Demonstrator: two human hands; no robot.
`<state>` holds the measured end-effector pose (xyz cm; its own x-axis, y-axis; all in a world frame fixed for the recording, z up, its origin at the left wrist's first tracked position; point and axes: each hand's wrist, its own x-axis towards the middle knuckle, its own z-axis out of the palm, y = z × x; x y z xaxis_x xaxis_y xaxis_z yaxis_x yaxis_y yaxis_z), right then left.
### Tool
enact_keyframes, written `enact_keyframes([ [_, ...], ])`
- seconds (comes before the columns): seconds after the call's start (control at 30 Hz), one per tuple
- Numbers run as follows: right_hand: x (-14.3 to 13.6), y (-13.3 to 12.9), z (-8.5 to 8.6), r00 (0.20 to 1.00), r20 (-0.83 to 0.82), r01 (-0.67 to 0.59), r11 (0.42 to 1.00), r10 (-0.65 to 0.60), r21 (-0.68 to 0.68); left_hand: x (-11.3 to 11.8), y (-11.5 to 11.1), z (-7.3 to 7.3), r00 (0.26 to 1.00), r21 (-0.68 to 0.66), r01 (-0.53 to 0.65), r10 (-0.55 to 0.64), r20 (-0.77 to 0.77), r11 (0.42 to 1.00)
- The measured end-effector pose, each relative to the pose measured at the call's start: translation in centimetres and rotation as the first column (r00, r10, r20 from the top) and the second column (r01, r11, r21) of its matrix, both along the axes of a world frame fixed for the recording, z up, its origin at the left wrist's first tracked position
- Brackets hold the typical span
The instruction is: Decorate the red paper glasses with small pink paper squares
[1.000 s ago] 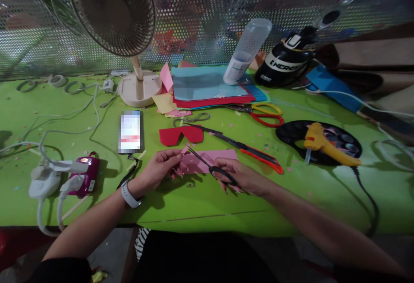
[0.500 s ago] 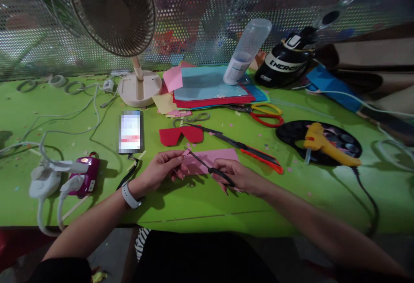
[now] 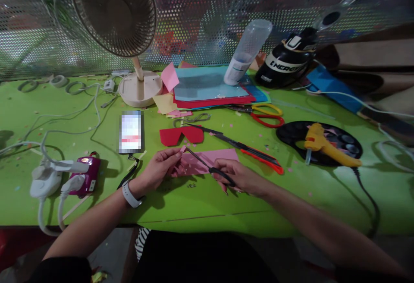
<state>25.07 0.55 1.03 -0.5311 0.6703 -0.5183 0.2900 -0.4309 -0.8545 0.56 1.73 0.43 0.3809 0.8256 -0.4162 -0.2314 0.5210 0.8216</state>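
Note:
Between the thumb and fingertips of my left hand (image 3: 164, 166) is a small pink paper piece (image 3: 183, 149). My right hand (image 3: 234, 175) is closed round the dark handles of small scissors (image 3: 202, 161), whose blades point up-left with their tip beside the small piece. Under both hands lies a pink paper strip (image 3: 226, 155), flat on the green table. A red paper shape (image 3: 181, 136) with a notch rests just beyond my left fingertips. Behind and to the right of it is a red-and-black cutter (image 3: 261, 158).
Phone (image 3: 130, 132), fan (image 3: 139, 89) and purple power adapter (image 3: 84, 179) stand left. Coloured sheets (image 3: 203, 84) carry a clear bottle (image 3: 239, 65). Red-and-yellow scissors (image 3: 267, 114), a black jug (image 3: 281, 65) and a yellow glue gun (image 3: 326, 145) on a black palette (image 3: 291, 134) are right.
The small pink piece and scissor tip have shifted slightly up-left, and the blades look closer together. A pink sheet by the fan has its edge lifted differently.

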Motion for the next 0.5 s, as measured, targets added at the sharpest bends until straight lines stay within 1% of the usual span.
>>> enact_keyframes([
  [0.07,-0.09,-0.05,0.08,1.000,-0.009,-0.005,1.000,0.005,-0.011,0.05,-0.04,0.15,1.000,-0.006,0.001,-0.001,-0.001,1.000],
  [0.23,-0.36,-0.07,0.11,0.999,-0.028,0.027,0.999,-0.028,-0.036,0.15,-0.12,0.35,0.999,-0.006,0.033,-0.033,-0.016,0.999],
  [0.5,-0.20,-0.06,-0.64,1.000,-0.023,0.019,1.000,-0.018,0.012,-0.02,-0.16,-0.11,0.999,-0.009,0.045,-0.045,-0.018,0.999],
])
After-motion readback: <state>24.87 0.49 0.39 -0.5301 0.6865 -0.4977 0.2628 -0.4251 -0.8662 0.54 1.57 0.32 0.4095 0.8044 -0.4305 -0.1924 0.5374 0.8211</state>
